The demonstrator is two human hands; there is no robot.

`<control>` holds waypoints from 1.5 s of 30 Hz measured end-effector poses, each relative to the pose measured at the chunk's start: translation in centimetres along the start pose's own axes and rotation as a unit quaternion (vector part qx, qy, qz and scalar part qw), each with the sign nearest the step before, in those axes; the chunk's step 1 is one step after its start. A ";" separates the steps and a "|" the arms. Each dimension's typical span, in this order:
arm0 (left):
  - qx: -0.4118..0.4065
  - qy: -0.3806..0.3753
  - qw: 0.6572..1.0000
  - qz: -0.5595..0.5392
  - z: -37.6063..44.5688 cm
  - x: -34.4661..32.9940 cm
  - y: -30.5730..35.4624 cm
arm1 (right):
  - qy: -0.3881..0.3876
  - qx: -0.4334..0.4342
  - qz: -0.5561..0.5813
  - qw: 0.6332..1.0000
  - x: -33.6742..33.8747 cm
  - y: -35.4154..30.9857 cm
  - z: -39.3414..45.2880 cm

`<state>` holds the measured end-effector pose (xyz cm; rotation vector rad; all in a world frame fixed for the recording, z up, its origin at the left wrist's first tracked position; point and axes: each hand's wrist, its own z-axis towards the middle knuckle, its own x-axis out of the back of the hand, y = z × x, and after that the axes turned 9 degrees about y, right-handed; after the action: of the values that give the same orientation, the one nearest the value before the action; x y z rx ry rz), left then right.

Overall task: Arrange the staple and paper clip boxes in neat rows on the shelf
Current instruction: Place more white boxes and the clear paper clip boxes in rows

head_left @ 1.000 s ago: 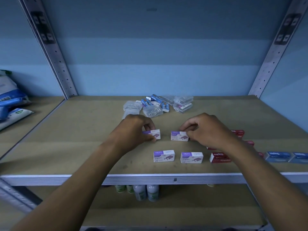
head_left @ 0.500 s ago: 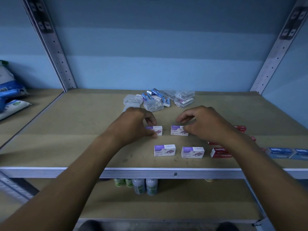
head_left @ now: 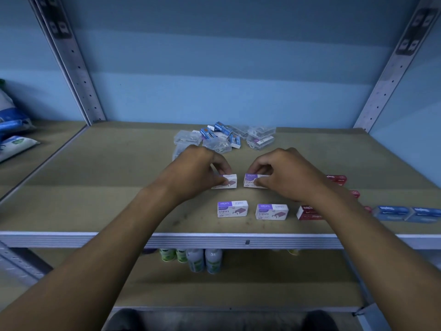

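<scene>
Two purple-and-white staple boxes lie side by side on the shelf board. My left hand pinches the left one; my right hand pinches the right one. Closer to me stand two more purple staple boxes in a row, then a red staple box partly under my right forearm and two blue staple boxes. More red boxes sit behind my right wrist. A loose heap of blue staple boxes and clear paper clip boxes lies at the back.
Perforated metal uprights frame the bay. Blue-and-white packets lie on the neighbouring shelf at left. Small bottles stand on the lower shelf under the front edge.
The two boxes in my hands have shifted only slightly on the board, and both hands keep their pinch. The camera has tilted a little.
</scene>
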<state>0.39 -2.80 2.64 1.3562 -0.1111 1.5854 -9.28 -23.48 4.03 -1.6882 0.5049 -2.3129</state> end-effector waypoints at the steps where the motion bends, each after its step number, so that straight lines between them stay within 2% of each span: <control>1: 0.000 0.001 1.000 -0.007 0.0 0.0 0.2 | 0.002 -0.003 0.002 1.000 0.3 0.0 -0.2; 22: -0.045 -0.044 0.998 0.012 -0.3 -0.9 2.2 | -0.053 0.017 -0.036 0.998 1.8 1.5 -1.9; 32: -0.024 -0.045 0.999 -0.009 -0.4 -1.0 2.3 | -0.051 0.015 -0.047 0.997 2.0 1.6 -2.0; 36: 0.003 -0.017 1.000 -0.014 -0.1 -0.4 1.9 | 0.001 0.031 -0.034 0.999 2.4 1.7 -2.3; 41: 0.020 0.103 0.990 0.090 0.7 0.0 -0.5 | 0.072 0.023 -0.023 0.997 1.9 2.7 -1.1; 45: 0.082 0.102 0.980 0.149 2.2 0.2 -2.8 | 0.055 -0.030 -0.052 0.997 1.2 3.7 2.4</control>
<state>3.93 -2.69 2.19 1.3376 -0.0609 2.0147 -7.47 -27.69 4.23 -1.6589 0.5241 -2.4995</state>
